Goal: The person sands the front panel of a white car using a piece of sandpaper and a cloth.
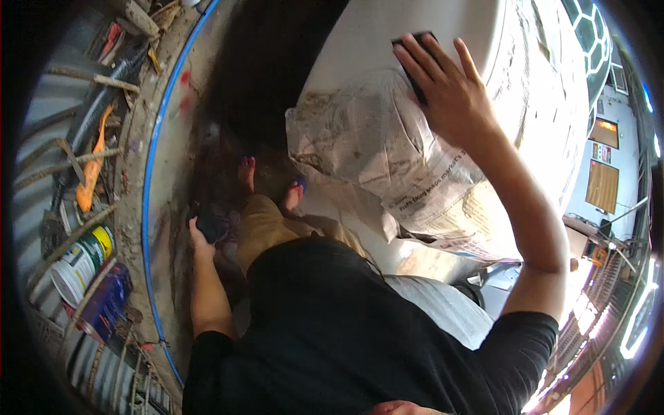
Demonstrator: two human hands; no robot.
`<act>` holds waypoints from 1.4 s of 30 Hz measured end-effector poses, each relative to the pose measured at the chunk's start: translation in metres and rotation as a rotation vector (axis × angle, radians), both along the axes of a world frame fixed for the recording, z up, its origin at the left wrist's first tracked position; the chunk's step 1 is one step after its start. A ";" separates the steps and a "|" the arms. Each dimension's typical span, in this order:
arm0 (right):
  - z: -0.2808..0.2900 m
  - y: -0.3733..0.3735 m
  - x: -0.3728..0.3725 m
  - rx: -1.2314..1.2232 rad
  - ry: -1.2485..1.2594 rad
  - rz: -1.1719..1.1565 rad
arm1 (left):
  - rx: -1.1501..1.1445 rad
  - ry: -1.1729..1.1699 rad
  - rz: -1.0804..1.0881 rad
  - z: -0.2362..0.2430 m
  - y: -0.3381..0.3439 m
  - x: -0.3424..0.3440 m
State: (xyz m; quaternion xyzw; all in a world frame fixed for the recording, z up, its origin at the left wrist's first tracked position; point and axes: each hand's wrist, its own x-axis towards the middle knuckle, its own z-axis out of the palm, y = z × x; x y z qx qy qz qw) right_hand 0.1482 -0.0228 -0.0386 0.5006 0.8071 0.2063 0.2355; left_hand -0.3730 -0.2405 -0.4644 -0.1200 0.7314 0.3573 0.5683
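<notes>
My right hand (449,97) lies over a black pad (413,83), gripping it against a pale curved panel (360,34), fingers stretched across it, thumb hidden. Crumpled newspaper (366,145) covers the surface just below and right of the pad. My left hand (200,235) is low at the left of my legs, wrapped round a dark, soft-looking bundle (214,220), possibly cloth; its exact shape is unclear.
A blue hose (146,180) runs along the concrete ledge at left, beside branches, an orange object (93,166), a white bucket (79,273) and a dark blue can (111,297). My feet are below the panel. A wall with framed boards (602,187) stands at right.
</notes>
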 end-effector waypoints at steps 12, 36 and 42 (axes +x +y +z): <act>0.047 -0.070 0.012 -0.109 1.378 -0.215 | 0.192 -0.017 -0.103 0.046 -0.102 0.029; 0.025 -0.139 -0.061 -0.295 1.182 -0.263 | 1.356 -0.840 -1.264 0.345 0.165 0.237; 0.017 -0.123 -0.059 -0.352 1.311 -0.324 | 1.378 -0.861 -1.366 0.347 0.176 0.242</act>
